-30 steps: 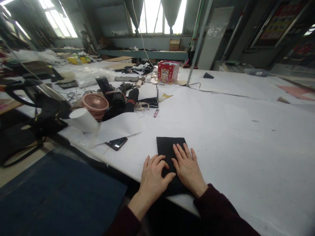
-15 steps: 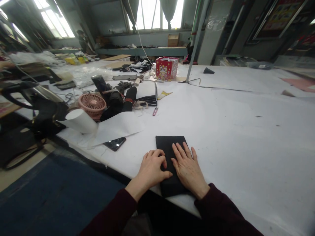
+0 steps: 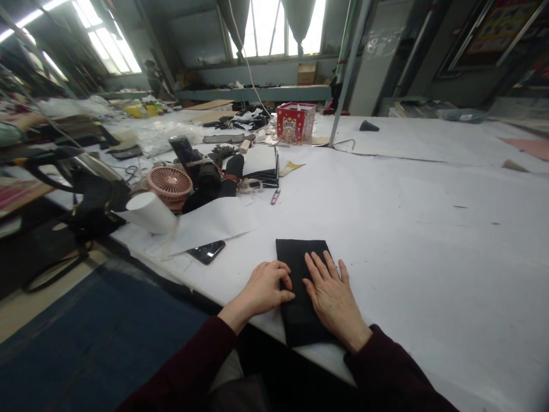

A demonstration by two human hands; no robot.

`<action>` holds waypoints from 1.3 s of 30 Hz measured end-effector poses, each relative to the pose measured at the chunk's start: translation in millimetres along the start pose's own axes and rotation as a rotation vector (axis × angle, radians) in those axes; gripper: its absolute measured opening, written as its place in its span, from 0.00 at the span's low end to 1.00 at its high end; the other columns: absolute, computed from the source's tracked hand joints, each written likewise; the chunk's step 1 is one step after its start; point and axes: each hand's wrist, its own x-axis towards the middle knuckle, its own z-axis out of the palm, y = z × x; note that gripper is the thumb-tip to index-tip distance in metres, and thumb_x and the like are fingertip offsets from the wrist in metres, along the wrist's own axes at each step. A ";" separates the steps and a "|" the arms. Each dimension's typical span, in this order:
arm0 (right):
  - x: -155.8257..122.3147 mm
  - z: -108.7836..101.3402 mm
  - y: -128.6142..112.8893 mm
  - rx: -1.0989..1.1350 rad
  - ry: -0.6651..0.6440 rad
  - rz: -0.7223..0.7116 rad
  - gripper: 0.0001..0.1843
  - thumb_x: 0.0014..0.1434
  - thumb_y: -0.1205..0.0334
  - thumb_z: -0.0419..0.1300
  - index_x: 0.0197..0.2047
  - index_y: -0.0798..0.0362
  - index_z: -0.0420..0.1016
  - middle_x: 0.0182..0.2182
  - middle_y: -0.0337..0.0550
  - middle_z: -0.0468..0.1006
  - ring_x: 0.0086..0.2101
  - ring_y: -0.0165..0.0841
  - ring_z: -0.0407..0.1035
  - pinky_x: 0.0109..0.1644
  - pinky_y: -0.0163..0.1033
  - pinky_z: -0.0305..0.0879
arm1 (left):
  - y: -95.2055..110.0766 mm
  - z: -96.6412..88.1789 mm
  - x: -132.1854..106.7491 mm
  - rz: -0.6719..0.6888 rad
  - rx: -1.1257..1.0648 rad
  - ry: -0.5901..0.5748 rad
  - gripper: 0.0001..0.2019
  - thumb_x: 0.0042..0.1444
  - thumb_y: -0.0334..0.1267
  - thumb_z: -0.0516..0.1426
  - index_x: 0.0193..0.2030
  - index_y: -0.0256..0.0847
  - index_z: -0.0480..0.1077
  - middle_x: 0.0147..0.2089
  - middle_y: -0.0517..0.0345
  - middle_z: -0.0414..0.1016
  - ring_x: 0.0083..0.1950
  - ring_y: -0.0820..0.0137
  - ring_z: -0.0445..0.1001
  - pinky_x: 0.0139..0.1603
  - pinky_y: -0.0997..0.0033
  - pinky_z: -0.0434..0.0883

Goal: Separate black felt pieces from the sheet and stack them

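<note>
A rectangular piece of black folded fabric [image 3: 300,249] lies flat at the near edge of the white-covered table. Over its left side, my left hand [image 3: 269,288] is closed, the thumb and curled forefinger nearly meeting on the fabric's edge in a pinch. My right hand [image 3: 334,294] rests flat across the right half of the fabric, fingers stretched out and slightly apart. The fabric under my right palm is hidden.
A phone [image 3: 206,252] and a curled white paper sheet [image 3: 214,223] lie to the left. Behind them are a pink fan [image 3: 170,183], pink thread snips [image 3: 275,197], a stack of cut pieces [image 3: 261,163] and a red box [image 3: 295,123]. A metal pole [image 3: 343,86] rises from the table.
My left thumb has drawn in toward the forefinger at the fabric's left side. My right hand stays flat on the fabric. The whole view has shifted slightly.
</note>
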 end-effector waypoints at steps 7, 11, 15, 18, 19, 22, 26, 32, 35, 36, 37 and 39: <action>-1.1 -0.4 0.1 0.013 0.014 -0.006 0.29 0.68 0.60 0.46 0.70 0.53 0.51 0.67 0.44 0.56 0.67 0.46 0.39 0.67 0.61 0.38 | 3.5 7.2 -24.9 -0.050 -0.039 0.002 0.15 0.41 0.43 0.69 0.35 0.48 0.73 0.65 0.59 0.62 0.66 0.55 0.58 0.68 0.42 0.48; -0.9 0.0 0.0 -0.001 0.003 -0.004 0.29 0.68 0.60 0.46 0.70 0.54 0.51 0.67 0.44 0.56 0.67 0.47 0.39 0.67 0.61 0.37 | 1.3 9.0 -24.6 -0.091 -0.127 -0.037 0.06 0.48 0.39 0.64 0.34 0.48 0.74 0.64 0.61 0.63 0.66 0.59 0.59 0.70 0.44 0.42; -0.6 2.5 0.2 -0.012 0.007 -0.007 0.29 0.68 0.60 0.46 0.70 0.54 0.50 0.67 0.44 0.56 0.67 0.47 0.39 0.67 0.61 0.36 | 6.7 15.0 -19.7 -0.111 -0.106 0.031 0.10 0.47 0.49 0.65 0.33 0.49 0.75 0.62 0.60 0.65 0.66 0.55 0.58 0.68 0.40 0.43; -0.6 3.3 0.0 -0.008 0.017 -0.008 0.28 0.68 0.60 0.46 0.70 0.53 0.51 0.67 0.44 0.56 0.67 0.47 0.39 0.67 0.61 0.36 | 3.3 14.8 -21.1 -0.064 -0.080 0.065 0.09 0.43 0.40 0.67 0.31 0.48 0.74 0.64 0.61 0.64 0.67 0.55 0.56 0.69 0.40 0.41; -0.8 3.4 -0.1 -0.005 0.020 -0.008 0.28 0.68 0.60 0.46 0.70 0.53 0.51 0.67 0.44 0.57 0.67 0.47 0.39 0.67 0.61 0.35 | -0.3 12.0 -22.7 -0.047 -0.117 0.044 0.06 0.46 0.38 0.66 0.31 0.47 0.74 0.64 0.61 0.64 0.67 0.57 0.57 0.70 0.42 0.41; -1.3 3.5 0.0 0.002 0.031 -0.007 0.29 0.68 0.59 0.46 0.70 0.53 0.50 0.67 0.44 0.57 0.67 0.47 0.39 0.67 0.61 0.35 | -11.5 0.1 -30.1 -0.065 -0.339 -0.032 0.05 0.57 0.40 0.58 0.36 0.46 0.75 0.64 0.56 0.64 0.65 0.62 0.62 0.70 0.51 0.48; -1.4 5.1 0.8 0.009 0.042 -0.013 0.29 0.68 0.60 0.46 0.70 0.53 0.49 0.67 0.45 0.57 0.67 0.46 0.39 0.67 0.61 0.36 | -13.8 -0.8 -43.1 -0.098 -0.369 -0.049 0.13 0.52 0.48 0.62 0.44 0.48 0.74 0.67 0.55 0.61 0.69 0.60 0.56 0.71 0.48 0.42; -1.2 4.9 -0.3 -0.001 0.032 -0.013 0.29 0.68 0.60 0.46 0.70 0.53 0.50 0.67 0.44 0.57 0.67 0.46 0.40 0.67 0.61 0.35 | -13.8 15.3 -49.4 -0.071 -0.274 -0.063 0.12 0.51 0.35 0.62 0.43 0.52 0.74 0.69 0.64 0.58 0.72 0.63 0.48 0.71 0.47 0.33; -1.3 3.7 -0.6 -0.012 0.031 -0.011 0.28 0.68 0.60 0.46 0.70 0.53 0.50 0.66 0.44 0.58 0.67 0.46 0.40 0.67 0.61 0.36 | -14.4 12.1 -46.8 -0.094 -0.289 -0.053 0.12 0.53 0.32 0.57 0.42 0.52 0.75 0.68 0.64 0.59 0.72 0.65 0.50 0.71 0.48 0.33; -1.3 3.6 -0.5 -0.015 0.030 -0.011 0.28 0.68 0.60 0.46 0.70 0.53 0.50 0.66 0.44 0.57 0.67 0.46 0.40 0.67 0.61 0.36 | -14.0 10.5 -46.0 -0.114 -0.306 -0.037 0.12 0.55 0.31 0.55 0.41 0.51 0.75 0.68 0.64 0.61 0.71 0.66 0.51 0.71 0.48 0.33; -1.2 3.6 -0.4 -0.017 0.030 -0.011 0.28 0.68 0.60 0.46 0.70 0.53 0.50 0.66 0.44 0.58 0.67 0.46 0.41 0.66 0.61 0.36 | -13.4 9.3 -45.4 -0.134 -0.327 -0.022 0.12 0.57 0.32 0.53 0.41 0.51 0.75 0.67 0.63 0.62 0.71 0.66 0.52 0.71 0.48 0.34; -1.1 3.8 -0.2 -0.017 0.030 -0.011 0.28 0.68 0.59 0.46 0.70 0.53 0.50 0.67 0.44 0.57 0.67 0.46 0.41 0.67 0.61 0.36 | -12.3 8.7 -45.5 -0.147 -0.363 -0.013 0.11 0.60 0.36 0.51 0.43 0.51 0.75 0.66 0.62 0.64 0.70 0.66 0.54 0.71 0.47 0.35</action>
